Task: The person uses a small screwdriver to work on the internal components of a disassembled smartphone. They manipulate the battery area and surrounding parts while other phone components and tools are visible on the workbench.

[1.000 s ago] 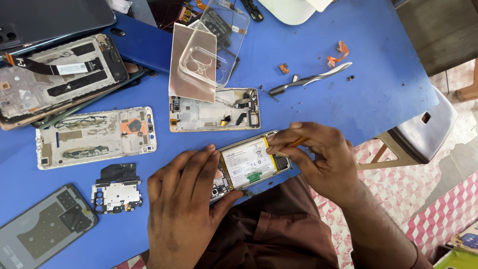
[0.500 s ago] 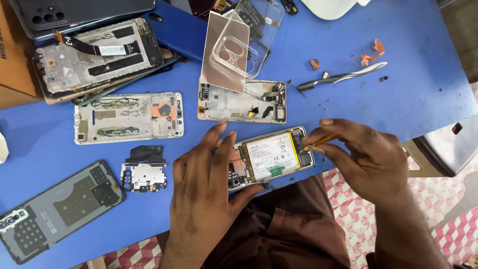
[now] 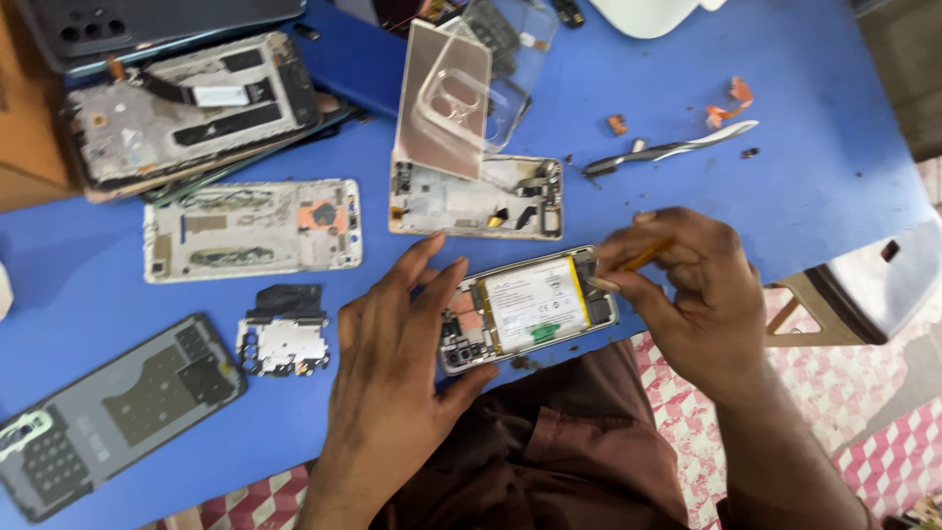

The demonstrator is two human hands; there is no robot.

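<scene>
At table's near edge: opened phone [image 3: 528, 309], battery up. Left hand [image 3: 392, 363] flat, fingers spread, pinning phone's left end. Right hand [image 3: 687, 285] pinching thin orange tool [image 3: 643, 257], tip at phone's right end. Looks like mid-teardown, working that end. Next move likely needs steady hold and light pressure.

Blue table [image 3: 814, 186]; white battery [image 3: 535, 302]; orange tool [image 3: 646, 257].

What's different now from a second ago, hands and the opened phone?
The right hand has taken up a thin orange tool and brought its tip to the opened phone's right end. The left hand has spread flatter over the phone's left end. The phone, tweezers and other parts lie as before.
</scene>
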